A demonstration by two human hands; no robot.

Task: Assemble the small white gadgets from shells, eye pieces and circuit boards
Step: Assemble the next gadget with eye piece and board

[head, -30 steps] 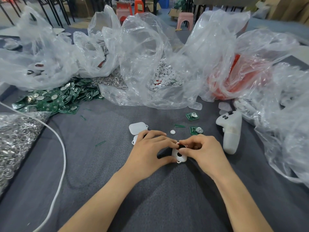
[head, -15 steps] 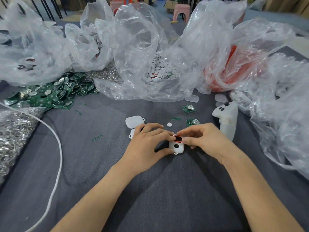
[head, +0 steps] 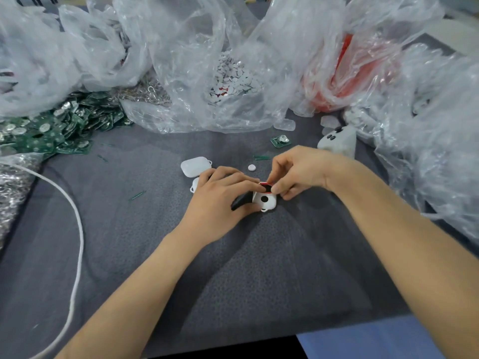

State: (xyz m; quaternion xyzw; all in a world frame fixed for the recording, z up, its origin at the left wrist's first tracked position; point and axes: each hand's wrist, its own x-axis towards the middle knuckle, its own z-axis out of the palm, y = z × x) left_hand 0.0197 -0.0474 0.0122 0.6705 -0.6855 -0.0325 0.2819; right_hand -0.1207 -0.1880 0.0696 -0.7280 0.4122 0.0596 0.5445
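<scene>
Hands meet near the middle of a grey cloth table (head: 259,268), seen from above by the person working. The left hand (head: 223,200) curls around a small white shell (head: 267,202), thumb against its lower edge and fingers over its top, holding it just above the cloth. The shell's face shows one round black spot and a small loop at the bottom. The right hand (head: 298,172) pinches an eye piece (head: 267,187), a dark disc with a red rim, between thumb and fingertips, and holds it against the top edge of the shell, touching the left fingertips.

Just beyond the left hand lies a spare shell (head: 195,165), and a second spare shell (head: 195,185) peeks out from under the knuckles. A small white disc (head: 251,167) sits on the cloth between the two hands' far sides. A single green circuit board (head: 280,140) lies farther back, near a white game controller (head: 337,141), which is partly hidden by the right hand.

A heap of green circuit boards (head: 59,128) spreads at the far left. Crumpled clear plastic bags fill the back of the table: one bag of white discs (head: 233,79) in the centre, one bag of red parts (head: 344,81) to its right. A bag of metal rings (head: 13,190) rests at the left edge, and a white cable (head: 77,229) curves across the cloth beside it. Thin green slivers (head: 137,195) are scattered left of the hands.
</scene>
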